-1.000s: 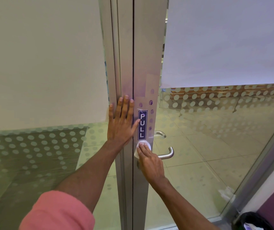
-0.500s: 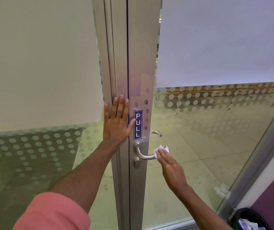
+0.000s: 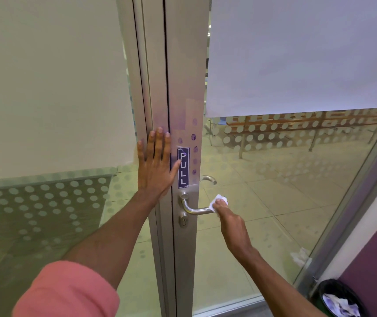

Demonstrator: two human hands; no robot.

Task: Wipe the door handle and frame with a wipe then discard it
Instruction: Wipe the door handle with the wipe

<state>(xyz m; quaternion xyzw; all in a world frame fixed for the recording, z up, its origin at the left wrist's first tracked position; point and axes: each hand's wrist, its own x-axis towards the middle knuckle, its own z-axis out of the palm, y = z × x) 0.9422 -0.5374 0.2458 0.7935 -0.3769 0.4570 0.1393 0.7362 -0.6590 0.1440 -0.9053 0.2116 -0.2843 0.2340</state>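
While gripped by right hand, wipe on handle

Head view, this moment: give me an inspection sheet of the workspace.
Surface: brushed metal door frame, purple smudges beside blue PULL sticker.
Job's things: white wipe on the free end of the silver lever door handle.
Clutter: crumpled white paper on the floor beyond the glass.
Grippers: left hand flat on the frame; right hand pinching the wipe.
Cables: nothing seen.
Surroundings: dotted frosted glass; black bin holding used wipes.
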